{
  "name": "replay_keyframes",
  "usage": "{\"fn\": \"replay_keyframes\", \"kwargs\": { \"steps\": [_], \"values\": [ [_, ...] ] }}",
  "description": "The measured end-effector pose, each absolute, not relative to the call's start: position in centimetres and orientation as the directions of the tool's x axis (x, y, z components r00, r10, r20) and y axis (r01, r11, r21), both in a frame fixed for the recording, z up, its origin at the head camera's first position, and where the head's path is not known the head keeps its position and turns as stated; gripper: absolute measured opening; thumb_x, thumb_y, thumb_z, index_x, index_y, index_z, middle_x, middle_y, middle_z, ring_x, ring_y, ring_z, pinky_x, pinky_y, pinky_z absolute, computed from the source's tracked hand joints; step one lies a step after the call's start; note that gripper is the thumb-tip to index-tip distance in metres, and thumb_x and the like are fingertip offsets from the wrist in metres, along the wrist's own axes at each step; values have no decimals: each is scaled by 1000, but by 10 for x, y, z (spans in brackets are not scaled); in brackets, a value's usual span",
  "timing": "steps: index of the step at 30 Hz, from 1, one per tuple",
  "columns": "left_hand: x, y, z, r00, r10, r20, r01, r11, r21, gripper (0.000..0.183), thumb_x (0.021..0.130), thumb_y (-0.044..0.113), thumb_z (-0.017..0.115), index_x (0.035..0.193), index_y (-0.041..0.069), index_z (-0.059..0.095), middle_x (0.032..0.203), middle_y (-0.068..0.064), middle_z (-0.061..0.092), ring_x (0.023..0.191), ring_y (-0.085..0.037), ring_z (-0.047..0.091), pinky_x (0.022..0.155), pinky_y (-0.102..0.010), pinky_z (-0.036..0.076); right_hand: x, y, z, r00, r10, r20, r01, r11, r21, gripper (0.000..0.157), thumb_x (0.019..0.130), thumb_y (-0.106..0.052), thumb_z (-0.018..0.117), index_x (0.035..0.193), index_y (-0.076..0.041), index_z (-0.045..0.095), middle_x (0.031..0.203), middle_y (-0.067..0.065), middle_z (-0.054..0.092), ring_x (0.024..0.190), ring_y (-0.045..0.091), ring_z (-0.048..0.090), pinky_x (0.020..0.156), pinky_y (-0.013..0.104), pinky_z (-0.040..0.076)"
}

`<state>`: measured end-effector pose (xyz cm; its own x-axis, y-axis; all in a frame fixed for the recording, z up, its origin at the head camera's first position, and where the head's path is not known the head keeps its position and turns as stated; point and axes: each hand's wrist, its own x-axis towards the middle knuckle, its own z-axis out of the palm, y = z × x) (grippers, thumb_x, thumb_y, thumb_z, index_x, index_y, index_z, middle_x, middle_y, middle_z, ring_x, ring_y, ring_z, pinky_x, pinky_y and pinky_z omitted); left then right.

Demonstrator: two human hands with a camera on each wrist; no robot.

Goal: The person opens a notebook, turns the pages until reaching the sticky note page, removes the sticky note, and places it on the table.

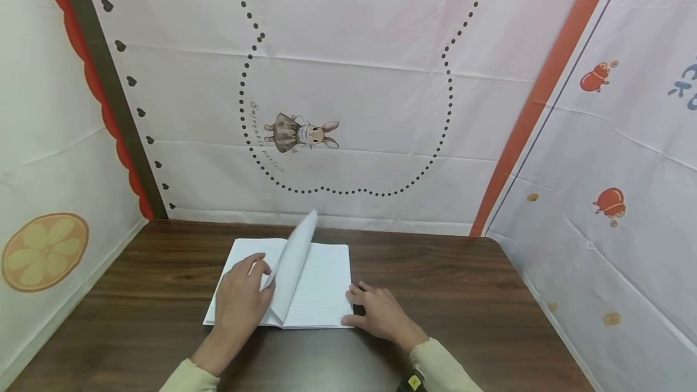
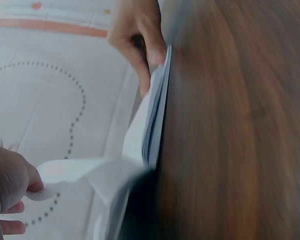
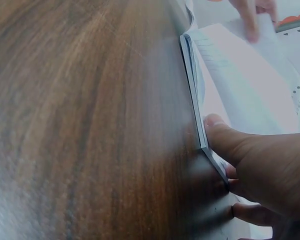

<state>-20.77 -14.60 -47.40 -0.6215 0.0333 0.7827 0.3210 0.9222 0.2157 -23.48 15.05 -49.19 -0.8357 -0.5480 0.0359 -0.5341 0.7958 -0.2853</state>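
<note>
An open notebook with lined white pages lies on the dark wooden table. My left hand is over its left half and pinches a page, which stands raised and curved near the middle fold. The left wrist view shows the thumb of the left hand on the edge of this page. My right hand rests at the lower right corner of the notebook. In the right wrist view, the right thumb presses on the top page, while the other fingers lie spread along the right edge and the table.
Brown wood-grain table surrounds the notebook. Behind it hangs a white printed cloth with a rabbit figure and dotted lines. More printed cloth stands along the right side, and another sheet along the left.
</note>
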Motion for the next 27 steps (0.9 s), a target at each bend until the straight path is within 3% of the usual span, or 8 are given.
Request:
{"fn": "replay_keyframes", "kwargs": {
  "steps": [3,11,16,23,27],
  "values": [
    [-202,-163,-476,-635,14,772,284,934,217,27,64,3,86,78,7,63,108,-16,73,92,-41,69,68,-53,54,-235,151,-492,-839,-544,34,-529,799,-285,68,90,-53,72,140,-8,63,146,7,58,139,33,51,109,59,45],
    [-184,-192,-487,-764,-22,645,178,954,243,21,71,7,81,75,11,60,115,-20,70,103,-45,66,76,-60,51,-236,151,-493,-841,-541,20,-520,797,-306,68,90,-53,72,140,-8,62,147,7,57,141,33,50,110,59,43],
    [-183,-200,-491,-810,-25,586,154,955,254,20,74,9,73,69,14,54,114,-24,70,107,-49,63,75,-63,50,-236,151,-492,-842,-540,13,-518,799,-307,69,90,-54,72,140,-8,62,147,8,57,141,34,49,110,59,43],
    [-182,-206,-496,-896,-37,443,93,959,269,5,76,8,65,74,6,62,113,-27,69,106,-53,61,79,-66,50,-236,150,-492,-835,-549,27,-531,792,-303,69,90,-54,72,139,-7,64,145,9,59,139,35,51,107,61,45],
    [-183,-207,-499,-935,-36,353,67,959,275,11,78,8,64,70,9,57,113,-28,68,105,-54,61,76,-66,51,-235,150,-492,-834,-551,31,-531,787,-313,68,90,-53,72,139,-7,63,145,10,59,139,35,51,107,61,45]
  ]
}}
